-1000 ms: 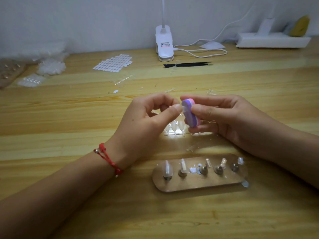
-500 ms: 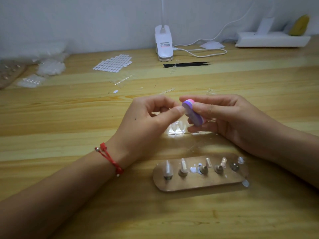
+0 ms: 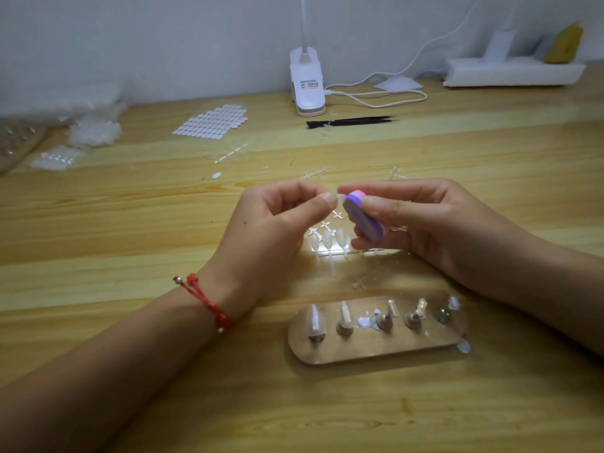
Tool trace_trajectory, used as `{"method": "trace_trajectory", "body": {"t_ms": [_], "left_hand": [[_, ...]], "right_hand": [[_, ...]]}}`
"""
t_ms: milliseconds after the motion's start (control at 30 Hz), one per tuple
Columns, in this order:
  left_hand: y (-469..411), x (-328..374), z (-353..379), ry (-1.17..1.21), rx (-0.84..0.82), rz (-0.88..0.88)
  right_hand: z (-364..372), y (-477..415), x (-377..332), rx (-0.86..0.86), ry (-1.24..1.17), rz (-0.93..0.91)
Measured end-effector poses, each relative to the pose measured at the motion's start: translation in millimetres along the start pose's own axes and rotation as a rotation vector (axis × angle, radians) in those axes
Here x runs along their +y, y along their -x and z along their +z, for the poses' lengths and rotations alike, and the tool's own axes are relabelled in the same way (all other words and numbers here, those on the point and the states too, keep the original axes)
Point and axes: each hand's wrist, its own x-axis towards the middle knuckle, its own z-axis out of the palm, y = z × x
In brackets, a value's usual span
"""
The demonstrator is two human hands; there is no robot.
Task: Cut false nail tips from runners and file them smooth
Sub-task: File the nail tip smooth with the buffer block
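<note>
We're looking down on the long pale pine table (image 3: 130, 223), both forearms reaching in from the near edge and meeting above its middle. The left hand (image 3: 271, 230), a red string bracelet (image 3: 206, 302) at the wrist, is curled, with the thumb and forefinger pressed tip to tip in a narrow pinch and the other fingers tucked under. The right hand (image 3: 425, 223) comes in from the other side, thumb on top and fingers beneath, closed round the file. Near the front edge lies the rounded brown wooden board (image 3: 376, 349), a row of small metal pegs standing on it, several topped with clear tips. At the back wall we have the white clip lamp base (image 3: 307, 83), to its left the sheet of white oval stickers (image 3: 212, 122), and the black tweezers (image 3: 353, 121) lying flat just in front of the lamp. Under the hands the clear plastic runner of nail tips (image 3: 330, 243) rests on the wood, catching the light. Now the purple-and-pink foam file block (image 3: 362, 217): it tilts, upper end toward the left hand, lower end down toward the runner. And there's the clear false nail tip (image 3: 340, 197), held in the left pinch above the table, its free end right at the block's upper end; we cannot tell whether they touch. Bare wood stretches wide to the left and along the near edge; the board sits close below both wrists.
</note>
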Motion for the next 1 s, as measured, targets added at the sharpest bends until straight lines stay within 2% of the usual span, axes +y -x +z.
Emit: {"method": "trace_trajectory", "body": {"t_ms": [133, 333, 667, 767, 900, 1000], "left_hand": [[-2.4, 0.4, -4.3, 0.007, 0.027, 0.018], [1.9, -1.6, 3.1, -0.097, -0.055, 0.082], [-2.2, 0.7, -2.3, -0.016, -0.062, -0.019], [0.7, 1.0, 1.6, -0.040, -0.124, -0.002], [-2.7, 0.6, -2.2, -0.024, -0.066, -0.004], [3.0, 1.2, 3.6, -0.079, -0.138, 0.040]], "right_hand": [[-0.8, -1.3, 0.1, 0.009, -0.042, 0.000], [0.3, -1.2, -0.3, 0.000, -0.035, 0.000], [-0.2, -1.9, -1.7, 0.006, -0.039, 0.026], [-0.3, -1.2, -2.0, 0.013, -0.031, 0.032], [0.4, -1.0, -2.2, 0.023, -0.048, 0.031], [0.8, -0.8, -1.3, 0.019, -0.047, 0.027]]}}
